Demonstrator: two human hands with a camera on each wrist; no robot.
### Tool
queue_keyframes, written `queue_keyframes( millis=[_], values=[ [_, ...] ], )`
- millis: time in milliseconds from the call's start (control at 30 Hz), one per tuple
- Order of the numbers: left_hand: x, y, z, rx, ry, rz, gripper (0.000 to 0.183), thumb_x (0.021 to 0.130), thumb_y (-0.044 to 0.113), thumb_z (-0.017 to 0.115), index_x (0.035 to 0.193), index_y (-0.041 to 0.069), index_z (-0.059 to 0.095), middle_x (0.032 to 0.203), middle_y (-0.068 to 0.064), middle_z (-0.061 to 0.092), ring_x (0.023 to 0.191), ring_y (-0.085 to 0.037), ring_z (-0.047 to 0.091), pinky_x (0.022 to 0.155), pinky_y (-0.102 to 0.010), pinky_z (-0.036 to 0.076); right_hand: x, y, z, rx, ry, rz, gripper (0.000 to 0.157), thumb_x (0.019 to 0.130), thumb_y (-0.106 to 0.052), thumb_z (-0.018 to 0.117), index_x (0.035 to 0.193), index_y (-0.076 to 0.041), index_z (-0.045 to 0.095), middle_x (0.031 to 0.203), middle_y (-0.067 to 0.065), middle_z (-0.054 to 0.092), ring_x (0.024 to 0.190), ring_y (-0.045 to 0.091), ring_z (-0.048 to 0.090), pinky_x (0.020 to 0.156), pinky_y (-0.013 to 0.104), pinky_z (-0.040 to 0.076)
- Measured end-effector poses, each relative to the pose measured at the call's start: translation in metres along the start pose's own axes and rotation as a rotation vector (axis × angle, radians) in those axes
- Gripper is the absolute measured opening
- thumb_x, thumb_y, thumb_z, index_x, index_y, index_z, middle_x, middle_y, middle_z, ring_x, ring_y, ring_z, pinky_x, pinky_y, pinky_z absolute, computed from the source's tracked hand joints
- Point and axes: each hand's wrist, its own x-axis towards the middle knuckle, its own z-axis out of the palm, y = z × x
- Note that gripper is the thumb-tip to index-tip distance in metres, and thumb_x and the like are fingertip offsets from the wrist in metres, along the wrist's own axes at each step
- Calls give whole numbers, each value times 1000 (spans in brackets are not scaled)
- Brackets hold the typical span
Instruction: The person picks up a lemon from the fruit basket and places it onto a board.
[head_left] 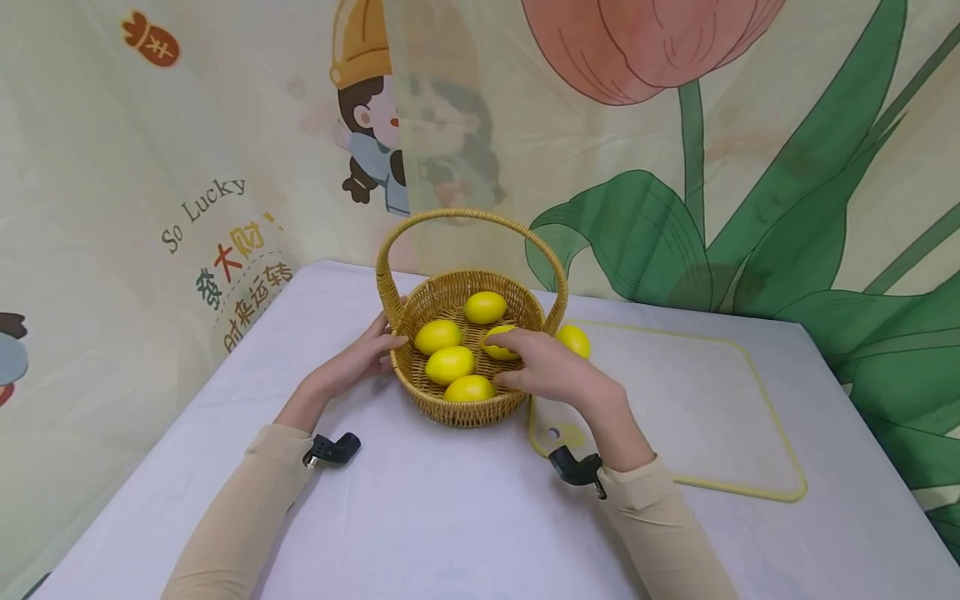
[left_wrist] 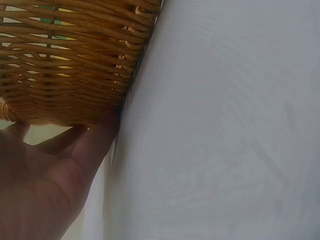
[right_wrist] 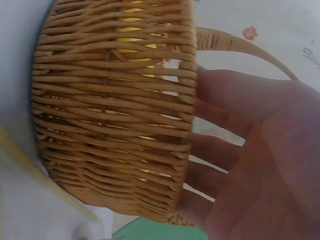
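Note:
A woven basket (head_left: 450, 410) with an arched handle stands on the table, and several lemons (head_left: 450, 365) lie inside it. At its left side, my left hand (head_left: 367, 354) has its thumb at the rim; in the left wrist view, extended fingers (left_wrist: 102, 132) touch the outer wall low down, close to the table. My right hand (head_left: 555, 367) reaches in over the right rim, the forefinger over one lemon (head_left: 498, 343) and the thumb spread apart from it. From the right wrist camera, the basket wall (right_wrist: 115, 115) hides those fingertips.
To the right lies a white cutting board (head_left: 690, 408) with a yellow edge. One more lemon (head_left: 574, 341) sits outside the basket, beside its right rim near the board's back left corner. A printed curtain (head_left: 637, 150) hangs behind the table.

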Motion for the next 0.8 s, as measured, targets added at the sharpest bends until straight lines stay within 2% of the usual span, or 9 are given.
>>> queue_keyframes(
  millis=[233, 567, 667, 800],
  values=[
    [1, -1, -1, 2, -3, 8, 73, 103, 31, 45, 157, 47, -2, 169, -8, -2, 152, -37, 23, 118, -58, 29, 9, 1, 12, -17, -27, -3, 62, 91, -29, 71, 148, -15, 49, 148, 3, 53, 140, 24, 46, 117, 43, 38],
    [2, -2, 0, 2, 2, 4, 72, 103, 33, 45, 156, 48, -1, 169, -7, -1, 152, -37, 24, 118, -58, 29, 18, -3, 17, -53, -42, 28, 67, 85, -30, 79, 145, -19, 52, 146, 0, 56, 134, 21, 52, 112, 41, 43],
    [1, -2, 0, -1, 3, 5, 73, 103, 33, 46, 156, 48, -1, 169, -7, -2, 152, -37, 23, 118, -58, 29, 20, -3, 18, -58, -47, 26, 63, 84, -31, 79, 142, -20, 55, 141, -1, 60, 125, 21, 57, 106, 40, 48],
    [1, -2, 0, -4, 3, 8, 73, 102, 33, 46, 156, 47, -1, 169, -7, -2, 152, -37, 23, 118, -59, 29, 22, -2, 19, -39, -53, -10, 50, 84, -29, 80, 131, -21, 64, 129, -1, 67, 113, 20, 61, 98, 37, 51]
  ],
)
